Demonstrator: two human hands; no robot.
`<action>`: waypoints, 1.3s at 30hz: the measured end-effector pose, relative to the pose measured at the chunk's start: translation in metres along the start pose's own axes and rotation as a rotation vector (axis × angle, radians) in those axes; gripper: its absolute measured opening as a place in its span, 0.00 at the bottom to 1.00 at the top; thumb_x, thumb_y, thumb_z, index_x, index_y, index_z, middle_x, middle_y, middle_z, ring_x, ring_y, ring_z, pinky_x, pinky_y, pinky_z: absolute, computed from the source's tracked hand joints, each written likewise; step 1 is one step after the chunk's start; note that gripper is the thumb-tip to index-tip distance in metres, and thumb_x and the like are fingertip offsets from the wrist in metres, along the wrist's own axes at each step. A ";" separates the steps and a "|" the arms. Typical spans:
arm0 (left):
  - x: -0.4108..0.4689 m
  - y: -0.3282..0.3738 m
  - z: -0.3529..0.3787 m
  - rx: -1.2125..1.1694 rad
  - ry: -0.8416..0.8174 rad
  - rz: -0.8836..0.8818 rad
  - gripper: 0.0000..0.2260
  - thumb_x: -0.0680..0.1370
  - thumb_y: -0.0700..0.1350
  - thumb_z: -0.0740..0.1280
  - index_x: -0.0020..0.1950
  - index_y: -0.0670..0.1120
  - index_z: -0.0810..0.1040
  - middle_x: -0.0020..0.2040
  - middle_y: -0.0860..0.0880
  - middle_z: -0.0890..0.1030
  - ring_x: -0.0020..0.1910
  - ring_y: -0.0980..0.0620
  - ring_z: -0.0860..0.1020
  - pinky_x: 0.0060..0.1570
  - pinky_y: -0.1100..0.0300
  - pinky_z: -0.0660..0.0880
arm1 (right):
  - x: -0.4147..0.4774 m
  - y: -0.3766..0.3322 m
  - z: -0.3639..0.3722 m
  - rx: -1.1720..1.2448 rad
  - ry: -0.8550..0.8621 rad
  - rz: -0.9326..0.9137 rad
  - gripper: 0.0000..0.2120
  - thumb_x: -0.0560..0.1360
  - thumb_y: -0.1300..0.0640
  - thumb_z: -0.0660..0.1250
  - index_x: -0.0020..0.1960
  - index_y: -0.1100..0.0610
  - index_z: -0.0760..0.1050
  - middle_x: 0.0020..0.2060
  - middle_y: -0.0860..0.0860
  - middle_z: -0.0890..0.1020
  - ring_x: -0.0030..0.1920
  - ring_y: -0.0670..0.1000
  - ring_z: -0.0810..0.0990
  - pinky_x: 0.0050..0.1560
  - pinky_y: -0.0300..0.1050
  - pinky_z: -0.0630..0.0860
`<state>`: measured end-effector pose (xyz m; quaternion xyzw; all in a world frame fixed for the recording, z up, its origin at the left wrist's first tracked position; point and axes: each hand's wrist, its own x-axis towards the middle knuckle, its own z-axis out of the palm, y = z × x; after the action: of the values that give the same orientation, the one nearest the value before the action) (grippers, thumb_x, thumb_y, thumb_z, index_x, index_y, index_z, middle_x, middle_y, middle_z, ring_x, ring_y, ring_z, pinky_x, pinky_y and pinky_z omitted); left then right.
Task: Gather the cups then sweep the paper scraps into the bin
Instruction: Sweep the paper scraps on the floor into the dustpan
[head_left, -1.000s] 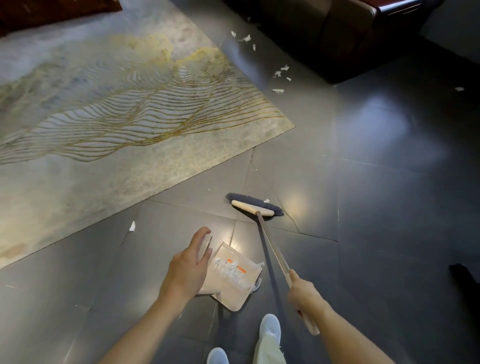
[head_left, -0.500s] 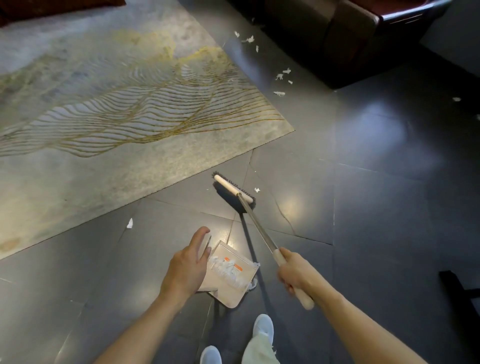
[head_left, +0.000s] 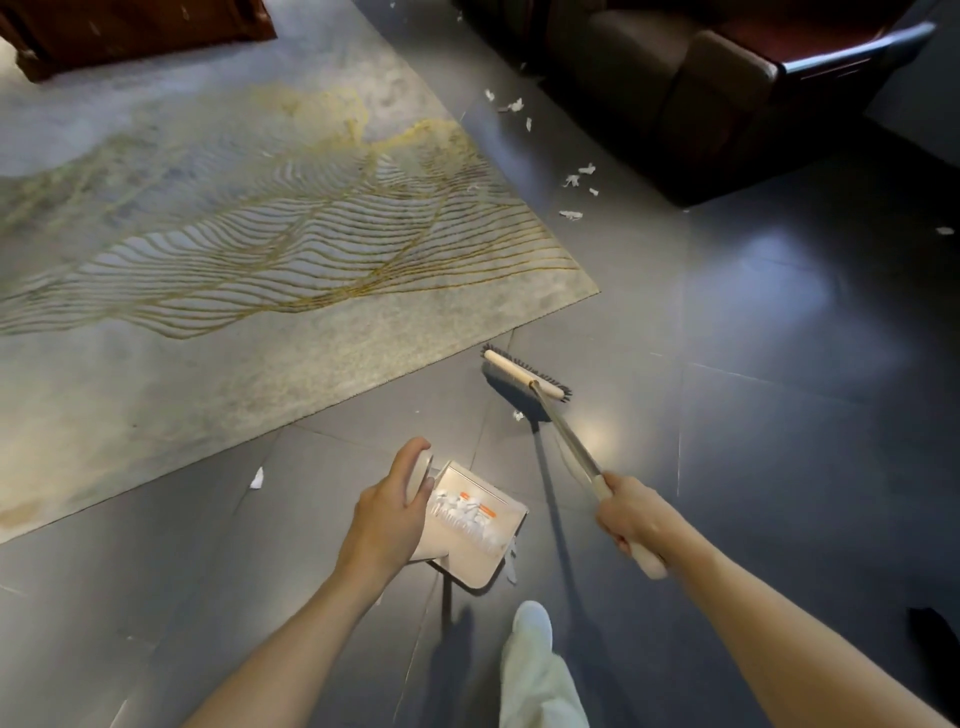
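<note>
**Floor** (head_left: 779, 415): dark glossy tiles, the working surface.

**Rug** (head_left: 208, 234): covers the left and upper view. Its corner lies just beyond the broom head. The rug edge would probably snag any scrap pushed toward it.

**Sofa** (head_left: 701, 93): dark, upper right. Several scraps lie close to its base, where the broom has little room to work.

**Broom** (head_left: 524, 373): head on the tiles, shaft slanting back to the right hand (head_left: 631, 514), which is closed round the pale grip. The low angle suits a pull stroke toward the pan.

**Dustpan** (head_left: 478, 540): on the floor near the white shoe (head_left: 531, 621), mouth facing the broom. The left hand (head_left: 387, 514) curls over its handle, probably to steady it against the stroke.

**Paper scraps** (head_left: 462, 512): a white heap already lies in the pan. One scrap (head_left: 518, 415) lies between broom head and pan. One (head_left: 256, 478) lies by the rug edge. A loose group (head_left: 576, 182) lies near the sofa.

**Bin, cups**: not in view.
</note>
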<state>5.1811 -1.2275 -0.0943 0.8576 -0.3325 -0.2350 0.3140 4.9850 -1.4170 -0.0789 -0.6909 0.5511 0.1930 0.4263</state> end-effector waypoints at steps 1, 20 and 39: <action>0.013 0.006 0.004 -0.002 0.006 -0.009 0.12 0.80 0.53 0.58 0.59 0.68 0.61 0.35 0.54 0.75 0.34 0.56 0.74 0.32 0.62 0.71 | 0.012 -0.002 -0.012 -0.004 -0.001 0.004 0.25 0.73 0.67 0.55 0.69 0.55 0.65 0.39 0.57 0.77 0.27 0.50 0.75 0.22 0.37 0.71; 0.154 0.054 0.024 0.064 0.089 -0.175 0.15 0.80 0.50 0.58 0.67 0.61 0.64 0.41 0.43 0.75 0.45 0.38 0.77 0.41 0.55 0.69 | 0.059 -0.047 -0.064 -0.133 -0.434 0.046 0.27 0.73 0.65 0.61 0.70 0.52 0.64 0.46 0.54 0.77 0.42 0.52 0.77 0.38 0.41 0.75; -0.045 -0.084 -0.092 -0.010 0.242 -0.264 0.15 0.81 0.48 0.59 0.68 0.57 0.66 0.51 0.42 0.80 0.47 0.39 0.78 0.45 0.51 0.75 | -0.071 -0.158 0.066 -0.103 -0.453 -0.103 0.16 0.73 0.66 0.60 0.59 0.56 0.72 0.30 0.53 0.73 0.26 0.47 0.70 0.28 0.40 0.69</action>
<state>5.2428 -1.1109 -0.0799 0.9142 -0.1758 -0.1712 0.3226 5.1224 -1.3171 -0.0041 -0.6779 0.3948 0.3493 0.5124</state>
